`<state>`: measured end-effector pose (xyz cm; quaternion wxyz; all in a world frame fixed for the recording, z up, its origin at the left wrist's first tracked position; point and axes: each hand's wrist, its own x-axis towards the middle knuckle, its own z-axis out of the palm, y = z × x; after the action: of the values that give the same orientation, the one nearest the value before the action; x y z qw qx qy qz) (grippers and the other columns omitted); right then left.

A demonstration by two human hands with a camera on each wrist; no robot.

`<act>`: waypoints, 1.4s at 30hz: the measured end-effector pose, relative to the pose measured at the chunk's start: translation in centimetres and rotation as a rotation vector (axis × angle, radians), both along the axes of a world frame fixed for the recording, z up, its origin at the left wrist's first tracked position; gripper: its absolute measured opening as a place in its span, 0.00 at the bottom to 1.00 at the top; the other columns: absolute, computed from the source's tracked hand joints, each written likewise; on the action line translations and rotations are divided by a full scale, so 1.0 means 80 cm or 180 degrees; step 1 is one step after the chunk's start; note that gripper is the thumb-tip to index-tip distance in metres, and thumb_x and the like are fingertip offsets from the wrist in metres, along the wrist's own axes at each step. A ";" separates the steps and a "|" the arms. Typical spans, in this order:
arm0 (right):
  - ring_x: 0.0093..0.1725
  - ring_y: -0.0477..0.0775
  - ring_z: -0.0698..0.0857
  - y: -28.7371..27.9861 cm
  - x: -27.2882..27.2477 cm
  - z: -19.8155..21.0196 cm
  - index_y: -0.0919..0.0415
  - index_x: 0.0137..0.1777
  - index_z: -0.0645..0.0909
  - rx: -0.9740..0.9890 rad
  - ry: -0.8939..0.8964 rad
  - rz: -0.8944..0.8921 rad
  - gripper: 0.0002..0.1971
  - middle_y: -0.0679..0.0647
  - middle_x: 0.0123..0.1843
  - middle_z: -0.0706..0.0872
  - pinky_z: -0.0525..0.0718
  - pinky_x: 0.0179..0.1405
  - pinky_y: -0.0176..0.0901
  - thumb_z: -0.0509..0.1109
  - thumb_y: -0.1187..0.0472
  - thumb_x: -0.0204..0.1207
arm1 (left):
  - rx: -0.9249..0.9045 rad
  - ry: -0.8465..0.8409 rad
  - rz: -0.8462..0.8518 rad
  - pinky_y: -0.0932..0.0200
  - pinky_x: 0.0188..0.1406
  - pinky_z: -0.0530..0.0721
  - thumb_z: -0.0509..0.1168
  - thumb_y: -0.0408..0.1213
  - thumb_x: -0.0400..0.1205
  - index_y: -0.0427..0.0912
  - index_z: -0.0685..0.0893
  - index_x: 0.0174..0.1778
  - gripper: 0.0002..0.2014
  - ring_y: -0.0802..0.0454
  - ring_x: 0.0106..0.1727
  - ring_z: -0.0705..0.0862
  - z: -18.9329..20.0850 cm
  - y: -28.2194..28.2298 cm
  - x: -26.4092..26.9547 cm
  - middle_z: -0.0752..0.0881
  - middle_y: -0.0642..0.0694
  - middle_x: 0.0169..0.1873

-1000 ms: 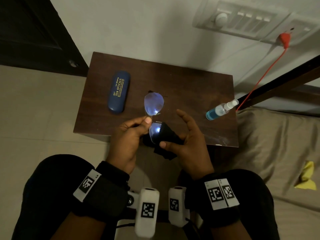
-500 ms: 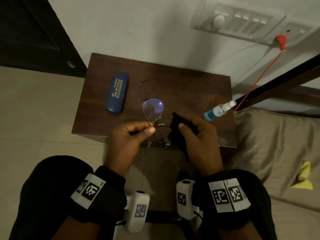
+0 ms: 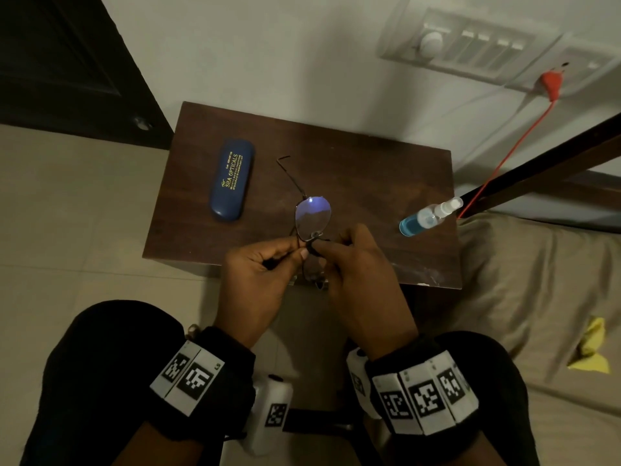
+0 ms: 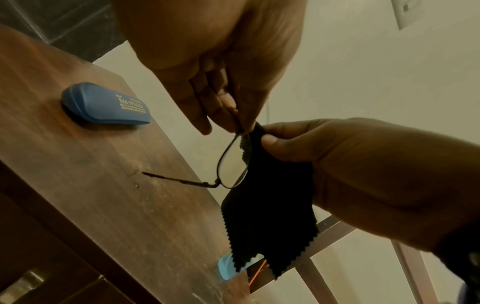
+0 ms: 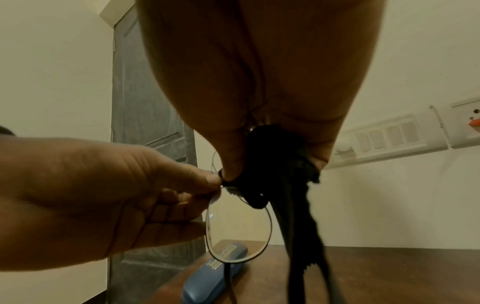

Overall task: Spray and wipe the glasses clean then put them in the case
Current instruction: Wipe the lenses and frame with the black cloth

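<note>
Thin-framed glasses (image 3: pixel 312 218) hang over the front edge of the dark wooden table (image 3: pixel 369 183), one temple pointing away from me. My left hand (image 3: pixel 299 255) pinches the frame at the bridge; the left wrist view shows the glasses (image 4: pixel 233 162) hanging below its fingertips. My right hand (image 3: pixel 322 247) pinches a black cloth (image 4: pixel 272 205) against the frame beside the left fingers. In the right wrist view the cloth (image 5: pixel 272 164) bunches at the top of the lens (image 5: pixel 239 226). The shut blue case (image 3: pixel 232 179) lies on the table's left side. A spray bottle (image 3: pixel 426 218) with blue liquid lies at the right edge.
A bed with a tan sheet (image 3: pixel 537 280) adjoins the table on the right, with a yellow scrap (image 3: pixel 591 351) on it. A red cable (image 3: pixel 504 156) runs from the wall switchboard (image 3: pixel 470 48) down past the bottle. A dark door (image 3: pixel 67 62) stands at the left.
My right hand took the cloth off the near lens, drew it aside, then brought it back to the bridge beside my left fingers. The left hand kept its hold on the frame.
</note>
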<state>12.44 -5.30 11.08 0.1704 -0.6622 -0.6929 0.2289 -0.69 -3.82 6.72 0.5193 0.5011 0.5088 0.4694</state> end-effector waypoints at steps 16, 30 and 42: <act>0.38 0.49 0.74 0.005 0.004 -0.007 0.53 0.61 0.84 -0.0175 -0.0128 -0.0091 0.17 0.52 0.44 0.72 0.72 0.32 0.33 0.63 0.68 0.78 | -0.0098 -0.0052 0.0082 0.61 0.50 0.87 0.72 0.27 0.75 0.38 0.91 0.50 0.09 0.56 0.48 0.91 -0.002 0.001 0.000 0.93 0.52 0.43; 0.37 0.48 0.73 0.001 0.007 -0.011 0.53 0.60 0.85 0.0099 -0.0014 -0.0084 0.17 0.52 0.43 0.72 0.70 0.30 0.31 0.63 0.68 0.75 | -0.0142 -0.0107 0.0143 0.64 0.48 0.86 0.72 0.26 0.74 0.41 0.90 0.48 0.10 0.57 0.47 0.91 0.000 0.001 0.001 0.92 0.55 0.43; 0.46 0.41 0.81 -0.004 -0.009 -0.012 0.58 0.57 0.87 -0.0361 0.1485 -0.1002 0.11 0.54 0.49 0.82 0.78 0.46 0.27 0.66 0.66 0.79 | -0.0236 -0.0135 0.0302 0.70 0.46 0.83 0.73 0.26 0.74 0.36 0.90 0.50 0.10 0.60 0.47 0.90 0.000 -0.003 0.012 0.92 0.53 0.43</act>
<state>11.76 -5.63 10.12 0.3212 -0.6996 -0.5097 0.3842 0.23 -4.10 6.73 0.5253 0.4468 0.5379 0.4849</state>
